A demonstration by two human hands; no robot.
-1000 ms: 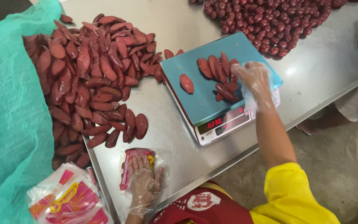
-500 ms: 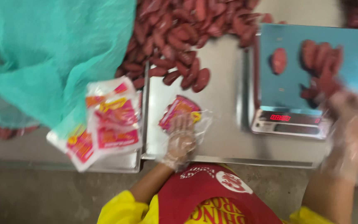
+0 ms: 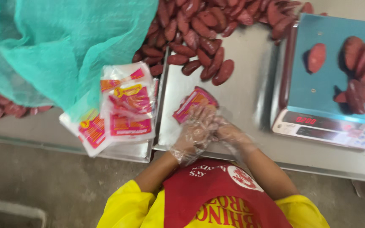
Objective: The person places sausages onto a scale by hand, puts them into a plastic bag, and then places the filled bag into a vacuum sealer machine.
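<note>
Gloved left hand (image 3: 195, 128) and right hand (image 3: 229, 134) on printed packet (image 3: 193, 102), sausages (image 3: 199, 38) heaped, scale (image 3: 332, 80) beside.

From my remote seat, the steel table (image 3: 250, 63) carried a heap of red sausages (image 3: 199, 29) beyond my hands (image 3: 210, 128), a stack of printed pouches (image 3: 121, 107) to their left, and a scale (image 3: 330, 122) to their right.
</note>
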